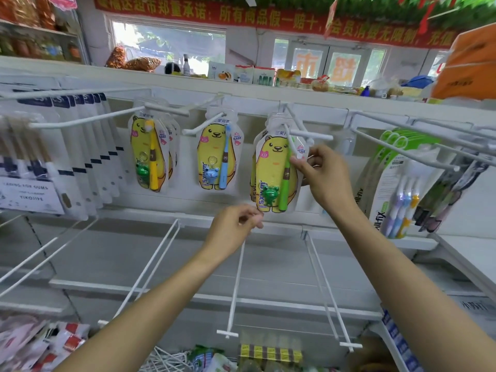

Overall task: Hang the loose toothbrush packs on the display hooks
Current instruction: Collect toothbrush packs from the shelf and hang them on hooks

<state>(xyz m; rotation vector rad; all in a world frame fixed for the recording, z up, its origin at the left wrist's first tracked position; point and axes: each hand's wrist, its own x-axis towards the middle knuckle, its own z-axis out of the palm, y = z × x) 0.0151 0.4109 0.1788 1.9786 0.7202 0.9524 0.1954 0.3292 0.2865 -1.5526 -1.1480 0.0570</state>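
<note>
Toothbrush pack point(276, 173), yellow bear card with a green brush and a green frog toy, hangs from the third upper hook point(303, 131) on the white display panel point(241, 200), in front of further packs on the same hook. Right hand point(320, 170) pinches the right edge of this pack between thumb and forefinger, just below the hook's crossbar. Left hand point(236, 224) is below the pack's lower left corner, fingers curled with tips together; whether it touches the pack cannot be told.

Left of this hook, a blue-brush pack point(217, 157) hangs on its own hook, and farther left a yellow-brush pack point(149, 154) hangs in front of others. White boxed packs point(80, 157) fill the hooks at the panel's left edge. Green multi-brush packs point(397, 189) hang at the right edge. Bare lower hooks point(236, 285) project from the panel beneath the hands.
</note>
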